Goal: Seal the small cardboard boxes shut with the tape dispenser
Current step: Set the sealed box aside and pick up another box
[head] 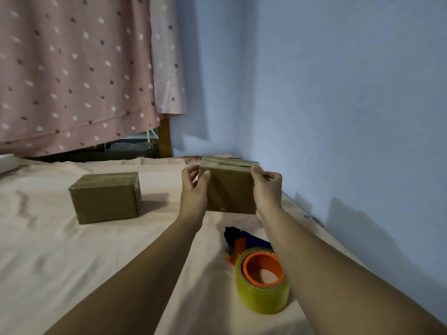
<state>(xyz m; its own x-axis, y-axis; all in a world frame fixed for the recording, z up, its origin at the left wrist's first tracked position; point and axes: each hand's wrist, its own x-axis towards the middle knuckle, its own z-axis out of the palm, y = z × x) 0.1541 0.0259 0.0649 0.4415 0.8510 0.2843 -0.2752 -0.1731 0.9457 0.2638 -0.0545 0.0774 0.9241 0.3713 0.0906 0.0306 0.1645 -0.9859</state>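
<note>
- One small box (229, 189) is gripped at its side edges between the curled fingers (191, 171) of the left hand (194, 189) and the right hand (266, 189).
- Two boxes are counted; the second box (105, 198) is set on the bed (72, 262), well to the left.
- One tape dispenser (260, 274) is laid beside the right forearm, its blue part partly hidden.

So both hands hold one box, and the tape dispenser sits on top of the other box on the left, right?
No. In the head view the tape dispenser lies on the bedsheet beside the right forearm, not on that box.
</note>
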